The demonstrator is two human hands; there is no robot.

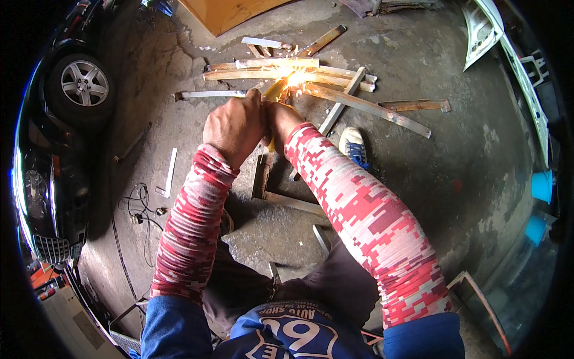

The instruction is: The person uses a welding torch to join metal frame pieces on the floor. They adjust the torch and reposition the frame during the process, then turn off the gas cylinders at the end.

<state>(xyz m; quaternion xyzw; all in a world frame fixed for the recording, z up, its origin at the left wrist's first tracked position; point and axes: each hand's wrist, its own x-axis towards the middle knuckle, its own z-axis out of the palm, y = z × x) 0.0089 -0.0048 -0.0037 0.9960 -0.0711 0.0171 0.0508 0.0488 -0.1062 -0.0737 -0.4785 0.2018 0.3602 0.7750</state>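
Honestly, those metal bars [368, 110] looked rough: rusty brown over dull grey, piled loosely on the floor [430, 179] just beyond the hands, bright sparks [294, 79] bursting among them. Left hand [233, 127] was curled into a fist; right hand [282, 121] had its fingers hidden, so couldn't tell. Stained, patchy concrete, dark car [72, 173] at left, blue buckets [542, 186] sat at right.
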